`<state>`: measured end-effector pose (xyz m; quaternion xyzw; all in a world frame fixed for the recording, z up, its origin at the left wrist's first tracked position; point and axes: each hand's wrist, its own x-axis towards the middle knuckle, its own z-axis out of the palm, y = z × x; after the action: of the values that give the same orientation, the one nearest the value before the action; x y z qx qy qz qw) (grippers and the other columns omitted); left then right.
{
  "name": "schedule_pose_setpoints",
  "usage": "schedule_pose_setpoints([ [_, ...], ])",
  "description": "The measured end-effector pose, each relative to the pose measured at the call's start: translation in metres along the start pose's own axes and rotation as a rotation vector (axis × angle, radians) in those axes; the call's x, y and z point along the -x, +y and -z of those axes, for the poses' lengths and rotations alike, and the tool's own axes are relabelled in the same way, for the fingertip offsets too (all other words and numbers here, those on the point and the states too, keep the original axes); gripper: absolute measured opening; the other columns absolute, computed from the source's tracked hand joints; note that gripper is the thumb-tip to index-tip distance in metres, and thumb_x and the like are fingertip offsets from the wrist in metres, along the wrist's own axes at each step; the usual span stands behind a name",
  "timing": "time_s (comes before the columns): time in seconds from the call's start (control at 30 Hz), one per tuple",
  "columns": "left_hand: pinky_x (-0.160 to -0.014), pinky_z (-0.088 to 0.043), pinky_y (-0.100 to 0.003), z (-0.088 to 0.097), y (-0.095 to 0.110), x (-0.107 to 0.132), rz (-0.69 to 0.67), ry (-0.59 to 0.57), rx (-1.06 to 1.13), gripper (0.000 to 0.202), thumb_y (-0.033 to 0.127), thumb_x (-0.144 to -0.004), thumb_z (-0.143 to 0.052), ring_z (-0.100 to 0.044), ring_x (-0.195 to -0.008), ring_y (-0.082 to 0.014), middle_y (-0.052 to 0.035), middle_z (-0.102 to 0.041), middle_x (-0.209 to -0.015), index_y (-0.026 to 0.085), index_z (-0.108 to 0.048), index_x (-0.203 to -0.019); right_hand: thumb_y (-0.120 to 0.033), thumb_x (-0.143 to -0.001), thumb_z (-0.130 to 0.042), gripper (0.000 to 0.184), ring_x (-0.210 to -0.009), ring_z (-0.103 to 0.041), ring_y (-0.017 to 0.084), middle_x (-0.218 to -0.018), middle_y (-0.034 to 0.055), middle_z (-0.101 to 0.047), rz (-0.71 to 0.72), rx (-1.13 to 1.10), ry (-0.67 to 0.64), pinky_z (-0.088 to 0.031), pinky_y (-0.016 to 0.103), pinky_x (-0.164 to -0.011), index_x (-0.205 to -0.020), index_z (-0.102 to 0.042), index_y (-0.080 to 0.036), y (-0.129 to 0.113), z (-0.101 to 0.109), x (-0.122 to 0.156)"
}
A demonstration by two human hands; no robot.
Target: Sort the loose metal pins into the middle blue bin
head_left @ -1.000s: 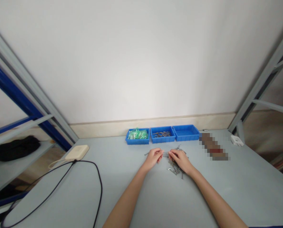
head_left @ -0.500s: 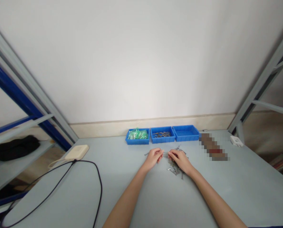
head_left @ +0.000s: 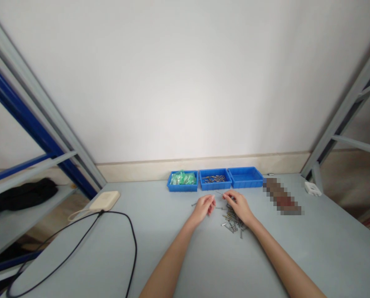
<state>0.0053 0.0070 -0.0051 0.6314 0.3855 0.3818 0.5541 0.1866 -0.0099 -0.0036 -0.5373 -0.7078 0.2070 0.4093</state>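
My left hand (head_left: 205,207) is closed, its fingertips pinched and curled just left of the pile; whatever it holds, if anything, is too small to make out. My right hand (head_left: 238,203) hovers over the upper part of the pile, thumb and forefinger pinching a thin screw (head_left: 218,192) that points left. Beneath and in front of it lies a loose pile of screws (head_left: 233,227), some grey, some yellowish, partly hidden by this hand. One separate screw (head_left: 193,205) rests on the table just left of my left hand.
Three blue bins stand along the wall: one with green plastic packets (head_left: 185,178), one with metal screws (head_left: 214,179), and an empty bin (head_left: 246,178). A blurred brown object (head_left: 282,196) and a white device (head_left: 313,189) lie right. A cream box (head_left: 105,200) and black cable (head_left: 131,236) lie left.
My hands have moved slightly apart, and the right one now shows the thin screw at its fingertips. The whole view has shifted a little.
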Motion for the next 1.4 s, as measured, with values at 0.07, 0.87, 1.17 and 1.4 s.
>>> schedule_pose_setpoints([
  [0.07, -0.042, -0.03, -0.022, 0.0, -0.003, -0.002, 0.01, -0.016, 0.015, 0.056, 0.073, -0.074, -0.045, -0.038, -0.04, -0.0091, 0.0052, -0.043, -0.047, 0.018, -0.05, -0.067, -0.048, -0.092, -0.039, 0.039, -0.085, -0.059, 0.022, -0.087, 0.007, -0.068, 0.027, 0.065, 0.075, -0.042, 0.033, -0.079, -0.08, -0.063, -0.02, 0.002, 0.001, -0.01],
  [0.87, -0.043, -0.031, -0.022, 0.002, -0.005, -0.002, 0.02, -0.026, -0.006, 0.055, 0.071, -0.075, -0.045, -0.04, -0.04, -0.0087, 0.0049, -0.044, -0.046, 0.017, -0.051, -0.066, -0.042, -0.087, -0.054, 0.027, -0.072, -0.062, 0.017, -0.079, 0.0035, -0.07, 0.005, 0.23, -0.385, -0.042, 0.025, -0.064, -0.082, -0.068, -0.019, -0.011, 0.022, -0.039],
  [1.17, -0.043, -0.031, -0.022, 0.004, -0.006, 0.0, 0.026, -0.032, -0.023, 0.053, 0.07, -0.077, -0.045, -0.04, -0.04, -0.0089, 0.0049, -0.044, -0.046, 0.018, -0.05, -0.066, -0.019, -0.071, -0.065, 0.011, -0.082, -0.059, 0.019, -0.082, 0.0038, -0.066, 0.032, 0.021, -0.487, -0.044, 0.027, -0.076, -0.077, -0.074, -0.02, 0.018, 0.019, -0.002],
  [1.4, -0.044, -0.031, -0.022, 0.005, -0.005, 0.001, 0.012, -0.036, -0.053, 0.051, 0.066, -0.078, -0.046, -0.04, -0.041, -0.0089, 0.0046, -0.045, -0.047, 0.018, -0.051, -0.066, -0.018, -0.073, -0.062, 0.012, -0.078, -0.057, 0.016, -0.085, 0.0033, -0.065, 0.018, 0.106, -0.411, -0.041, 0.026, -0.073, -0.082, -0.07, -0.018, 0.005, 0.014, -0.001],
])
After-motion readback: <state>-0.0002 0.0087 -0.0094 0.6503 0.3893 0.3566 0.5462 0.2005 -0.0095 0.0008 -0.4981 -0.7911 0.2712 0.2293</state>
